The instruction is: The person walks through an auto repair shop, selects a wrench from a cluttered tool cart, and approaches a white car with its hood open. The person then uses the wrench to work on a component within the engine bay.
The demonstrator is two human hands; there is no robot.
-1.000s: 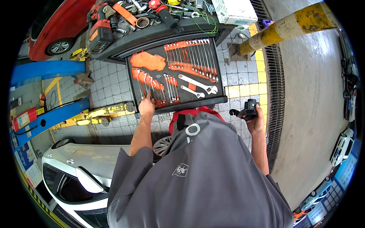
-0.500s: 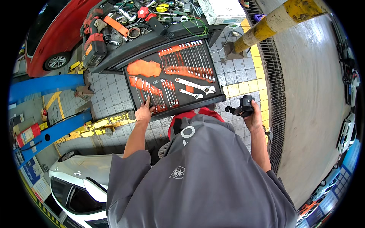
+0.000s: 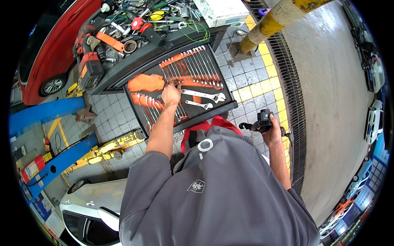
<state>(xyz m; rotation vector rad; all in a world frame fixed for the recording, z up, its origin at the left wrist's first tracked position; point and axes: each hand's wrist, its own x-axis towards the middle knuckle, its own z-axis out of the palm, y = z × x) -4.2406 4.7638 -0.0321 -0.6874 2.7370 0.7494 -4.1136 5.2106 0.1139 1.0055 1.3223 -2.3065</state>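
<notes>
My left hand is over the open tool drawer, its fingers bent together at the lower ends of the upper row of combination wrenches. Whatever is between those fingertips is hidden. Beside that hand lie two adjustable wrenches, a larger one and a smaller one. Shorter wrenches sit in orange cut-outs to its left, and part of a second short set is behind my wrist. Out to the right of the drawer, my right hand is closed around a small black device with a strap.
Loose tools crowd the cart top, with a red cordless power tool at its left and a white box. A yellow-striped post stands right. Blue lift arms are left; a white car is near, lower left.
My left hand has moved from the short wrenches at the drawer's near left toward the upper wrench row, its fingers now bent. My right hand keeps the black device. The whole view has turned slightly.
</notes>
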